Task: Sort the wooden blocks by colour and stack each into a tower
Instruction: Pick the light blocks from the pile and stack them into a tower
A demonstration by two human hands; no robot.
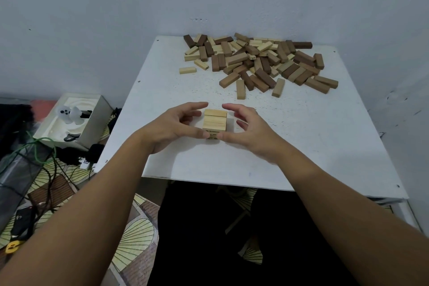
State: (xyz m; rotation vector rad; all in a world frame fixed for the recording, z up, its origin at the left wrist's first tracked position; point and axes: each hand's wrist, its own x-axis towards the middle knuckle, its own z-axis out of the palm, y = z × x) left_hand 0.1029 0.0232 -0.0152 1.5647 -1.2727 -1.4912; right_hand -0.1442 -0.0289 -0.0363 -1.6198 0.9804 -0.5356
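blocks [255, 62]: matt wood, pale and dark | table [301, 134]: matt white, speckled

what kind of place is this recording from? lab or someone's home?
Most likely a home room, not a lab. A plain white table is pushed into a corner of bare painted walls, patterned floor covering lies below, and loose cables and an open box clutter the floor beside it.

Soft, even, somewhat dim indoor light; the white tabletop [301, 123] shows no glare and only faint shadows. Wide-angle distortion bends the edges; detail looks slightly soft.
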